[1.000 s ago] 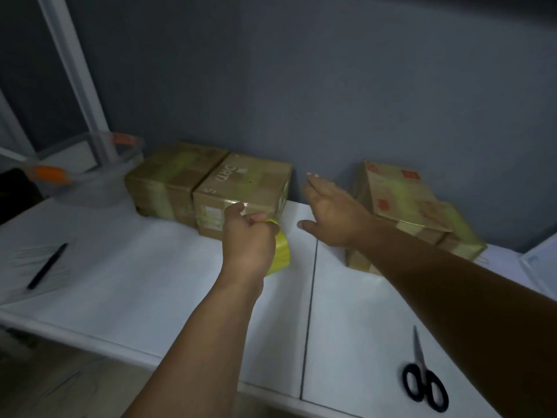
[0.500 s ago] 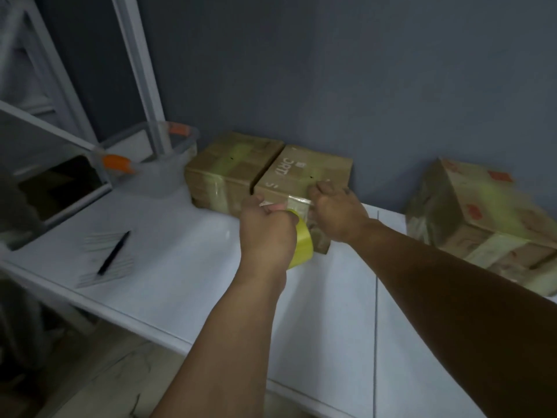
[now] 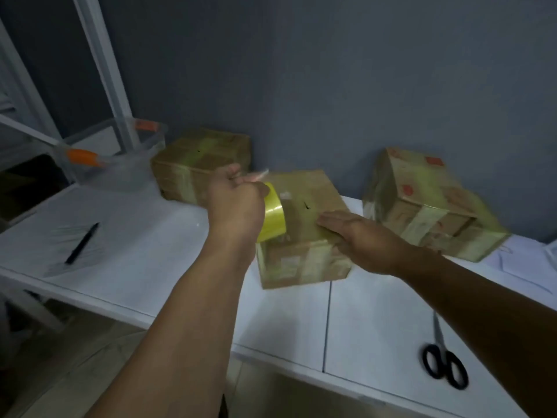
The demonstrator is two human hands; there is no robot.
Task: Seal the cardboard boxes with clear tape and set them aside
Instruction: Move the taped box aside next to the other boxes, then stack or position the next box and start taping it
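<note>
A brown cardboard box (image 3: 304, 203) stands on the white table (image 3: 156, 254), out from the wall and turned at an angle. My right hand (image 3: 358, 236) lies flat on its top near the right front edge, fingers spread. My left hand (image 3: 235, 203) is closed on a roll of yellowish clear tape (image 3: 272, 217) at the box's left side, with a loose tape end sticking up by the fingers. Another taped box (image 3: 202, 170) stays at the back left against the wall. Taped boxes (image 3: 422, 203) are piled at the back right.
Black-handled scissors (image 3: 444, 362) lie near the table's front right edge. A black pen (image 3: 82, 243) rests on papers at the left. A clear plastic bin with orange handles (image 3: 117, 167) sits at the back left beside a white metal frame. A grey wall closes the back.
The box that stood against the wall beside the left box has been pulled forward and turned. My right hand went from gripping its front edge to lying flat on top.
</note>
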